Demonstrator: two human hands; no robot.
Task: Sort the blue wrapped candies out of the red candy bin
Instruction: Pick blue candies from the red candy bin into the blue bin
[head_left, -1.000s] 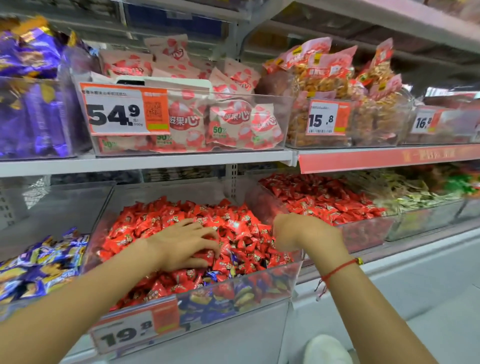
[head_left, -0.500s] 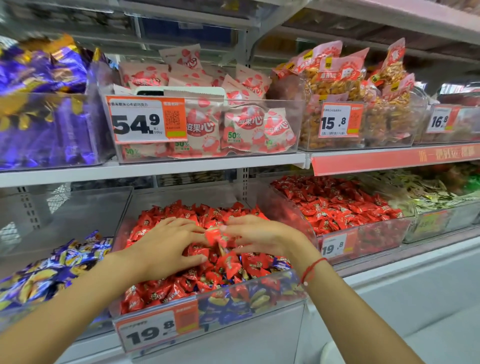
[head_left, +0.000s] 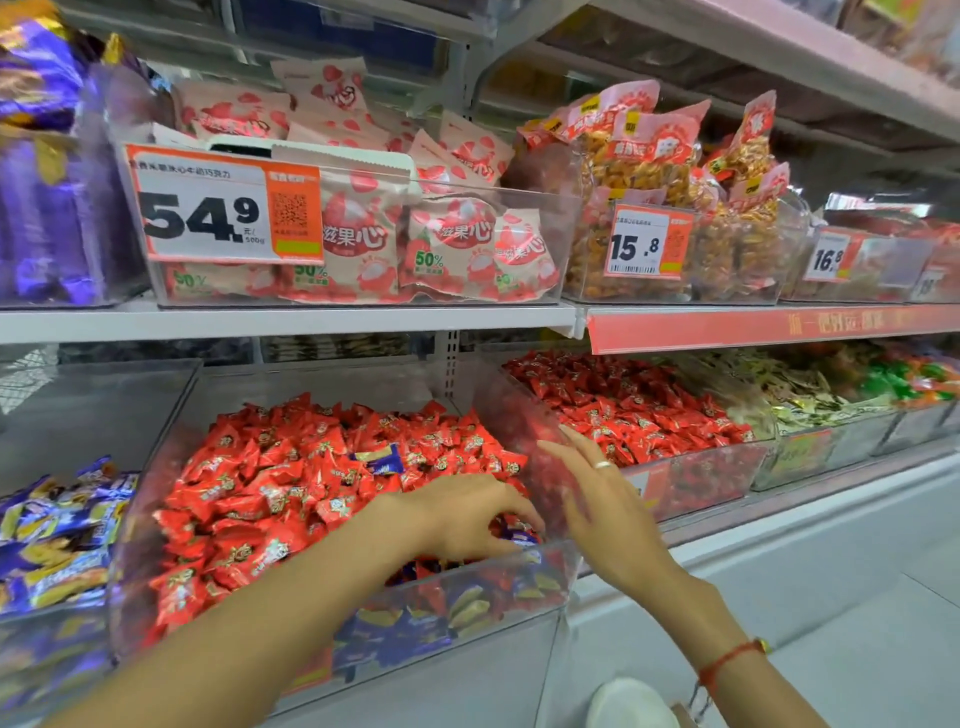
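Note:
A clear plastic bin (head_left: 563, 558) on the lower shelf is heaped with red wrapped candies (head_left: 270, 488). One blue wrapped candy (head_left: 379, 460) lies on top of the heap near the middle. More blue candies (head_left: 405, 623) show through the bin's front wall, under the red ones. My left hand (head_left: 462, 514) reaches into the front right corner, its fingers curled down onto a blue candy (head_left: 519, 535) there. My right hand (head_left: 597, 493) hovers at the bin's right wall, fingers spread and holding nothing.
A bin of blue candies (head_left: 57, 530) stands to the left, another red candy bin (head_left: 634, 405) to the right. Above, the upper shelf's edge (head_left: 291, 319) carries bins of pink packets (head_left: 441, 239) and snack bags (head_left: 649, 171).
Both hands left the middle of the heap. The left moved to the front right corner; the right opened and drew back to the bin's right wall. The view swung right.

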